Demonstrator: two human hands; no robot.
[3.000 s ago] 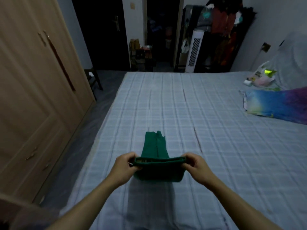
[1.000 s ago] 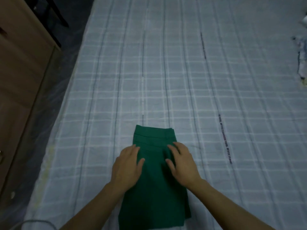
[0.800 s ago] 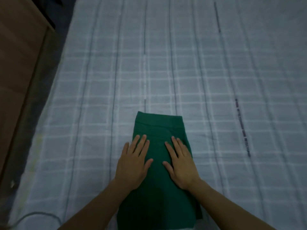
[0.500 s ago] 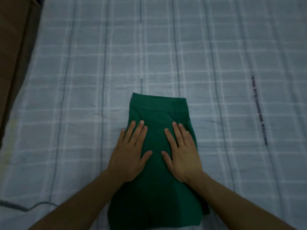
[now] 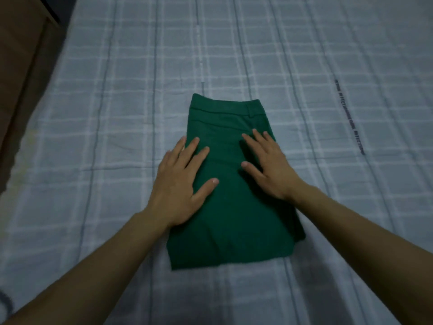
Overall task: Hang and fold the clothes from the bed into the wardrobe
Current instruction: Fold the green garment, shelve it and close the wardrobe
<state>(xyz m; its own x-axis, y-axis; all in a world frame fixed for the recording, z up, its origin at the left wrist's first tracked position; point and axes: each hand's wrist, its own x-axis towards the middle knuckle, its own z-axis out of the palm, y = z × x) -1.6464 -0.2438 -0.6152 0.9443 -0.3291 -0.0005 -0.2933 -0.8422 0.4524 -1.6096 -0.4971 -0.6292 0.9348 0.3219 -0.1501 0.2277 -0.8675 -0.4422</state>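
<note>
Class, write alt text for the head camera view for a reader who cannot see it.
Two open hands, left hand and right hand, press flat on a folded green garment lying on a bed's pale checked sheet. A wooden wardrobe edges the left.

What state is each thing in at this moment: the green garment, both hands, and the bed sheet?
green garment: folded, lying flat on the bed, waistband at the far end.
left hand: open, fingers straight, palm down on the garment's left side.
right hand: open, fingers spread, palm down on the garment's right side.
bed sheet: spread out, faintly creased.
</note>
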